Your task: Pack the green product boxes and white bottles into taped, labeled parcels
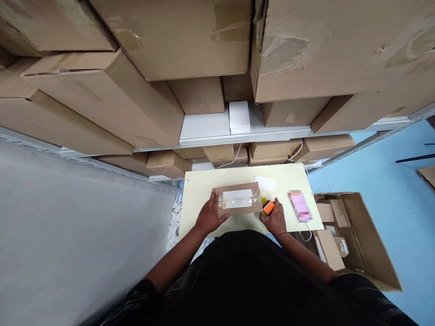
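Note:
A small brown cardboard box lies across the pale table, with a white label on top and a strip of shiny clear tape running lengthwise over it. My left hand grips the box at its left end, thumb along the near edge and fingers on top. At the opposite end, my right hand is closed around an orange, dark and yellow tape dispenser, which is against or very near the box's right edge. Part of the dispenser is hidden by my fingers.
A phone with a white cable lies at the table's right, and a white paper behind the box. A large open carton with several small boxes stands at right. Shelves stacked with cartons rise behind; a grey wall is left.

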`<state>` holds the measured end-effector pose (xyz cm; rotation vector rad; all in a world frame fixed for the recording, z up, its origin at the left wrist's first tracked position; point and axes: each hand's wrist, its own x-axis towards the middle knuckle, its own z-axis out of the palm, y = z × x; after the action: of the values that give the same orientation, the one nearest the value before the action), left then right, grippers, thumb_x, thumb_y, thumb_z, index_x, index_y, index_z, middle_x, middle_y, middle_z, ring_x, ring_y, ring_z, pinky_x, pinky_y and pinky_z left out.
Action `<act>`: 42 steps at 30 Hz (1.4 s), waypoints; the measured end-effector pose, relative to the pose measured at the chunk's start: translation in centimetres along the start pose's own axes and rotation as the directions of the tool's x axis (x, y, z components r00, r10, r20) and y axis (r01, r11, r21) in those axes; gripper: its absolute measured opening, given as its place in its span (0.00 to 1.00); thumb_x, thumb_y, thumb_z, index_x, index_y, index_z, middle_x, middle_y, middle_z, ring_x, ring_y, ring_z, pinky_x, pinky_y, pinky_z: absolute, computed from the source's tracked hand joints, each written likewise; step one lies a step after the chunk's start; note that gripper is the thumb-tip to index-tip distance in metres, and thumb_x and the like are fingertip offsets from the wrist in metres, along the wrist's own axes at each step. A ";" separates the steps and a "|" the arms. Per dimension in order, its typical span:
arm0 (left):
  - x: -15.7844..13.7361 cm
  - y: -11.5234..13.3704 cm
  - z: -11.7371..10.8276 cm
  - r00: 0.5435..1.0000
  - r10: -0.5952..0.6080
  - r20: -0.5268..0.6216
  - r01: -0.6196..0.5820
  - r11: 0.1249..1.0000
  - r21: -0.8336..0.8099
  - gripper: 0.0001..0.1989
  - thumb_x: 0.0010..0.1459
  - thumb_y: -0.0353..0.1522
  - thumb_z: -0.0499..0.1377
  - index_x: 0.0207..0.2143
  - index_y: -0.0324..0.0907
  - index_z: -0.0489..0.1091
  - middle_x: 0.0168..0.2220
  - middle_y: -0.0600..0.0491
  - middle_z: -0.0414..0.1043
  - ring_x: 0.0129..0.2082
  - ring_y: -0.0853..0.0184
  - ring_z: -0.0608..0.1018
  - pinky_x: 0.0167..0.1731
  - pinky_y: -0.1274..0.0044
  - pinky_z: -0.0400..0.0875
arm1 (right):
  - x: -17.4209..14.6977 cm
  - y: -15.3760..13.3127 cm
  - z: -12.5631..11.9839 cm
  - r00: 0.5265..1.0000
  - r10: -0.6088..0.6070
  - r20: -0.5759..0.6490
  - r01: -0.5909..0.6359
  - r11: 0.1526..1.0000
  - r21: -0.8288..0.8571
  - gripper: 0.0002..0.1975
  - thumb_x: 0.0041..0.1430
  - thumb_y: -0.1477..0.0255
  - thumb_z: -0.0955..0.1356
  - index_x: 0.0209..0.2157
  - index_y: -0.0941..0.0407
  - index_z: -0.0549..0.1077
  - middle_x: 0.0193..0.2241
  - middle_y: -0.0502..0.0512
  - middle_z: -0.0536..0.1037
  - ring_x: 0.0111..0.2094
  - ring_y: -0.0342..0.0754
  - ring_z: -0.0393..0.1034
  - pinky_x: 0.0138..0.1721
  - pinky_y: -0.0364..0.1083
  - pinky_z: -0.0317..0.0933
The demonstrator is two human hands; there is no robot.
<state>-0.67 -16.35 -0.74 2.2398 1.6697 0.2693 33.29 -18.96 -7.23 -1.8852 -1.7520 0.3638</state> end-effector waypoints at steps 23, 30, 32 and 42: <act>0.1 0.3 -0.1 1.000 -0.014 0.003 0.014 1.000 -0.012 0.59 0.61 0.53 0.63 0.76 0.41 0.26 0.77 0.35 0.31 0.70 0.42 0.63 0.62 0.56 0.68 | 0.6 1.5 -0.4 0.987 0.123 0.105 -0.123 0.992 -0.006 0.51 0.60 0.53 0.69 0.72 0.62 0.43 0.59 0.74 0.68 0.57 0.68 0.67 0.57 0.64 0.65; 0.1 0.3 0.0 1.000 -0.021 0.002 0.021 1.000 -0.016 0.58 0.61 0.53 0.62 0.76 0.41 0.28 0.77 0.36 0.31 0.68 0.42 0.67 0.60 0.56 0.70 | 0.4 1.4 -0.1 0.989 0.101 0.109 -0.106 0.993 0.041 0.51 0.58 0.57 0.69 0.72 0.65 0.43 0.59 0.76 0.67 0.59 0.69 0.65 0.58 0.64 0.64; 0.1 0.3 0.0 1.000 -0.017 -0.001 0.017 1.000 -0.018 0.58 0.61 0.53 0.62 0.76 0.41 0.28 0.77 0.36 0.30 0.67 0.42 0.67 0.59 0.56 0.70 | 0.5 1.2 -0.5 0.989 0.099 0.111 -0.103 0.994 0.031 0.50 0.58 0.61 0.69 0.72 0.63 0.43 0.59 0.74 0.67 0.60 0.68 0.64 0.60 0.64 0.63; 0.1 0.5 0.0 0.999 -0.034 0.009 0.035 0.999 -0.017 0.59 0.60 0.53 0.63 0.76 0.41 0.28 0.77 0.37 0.31 0.66 0.42 0.68 0.60 0.57 0.69 | 2.9 -0.6 -3.4 0.886 0.249 0.391 -0.188 0.964 -0.187 0.42 0.60 0.59 0.71 0.68 0.58 0.52 0.52 0.67 0.75 0.47 0.62 0.75 0.42 0.53 0.67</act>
<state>-0.18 -16.39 -0.58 2.1948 1.6936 0.2637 34.94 -16.83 -3.62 -2.2465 -1.8676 0.7913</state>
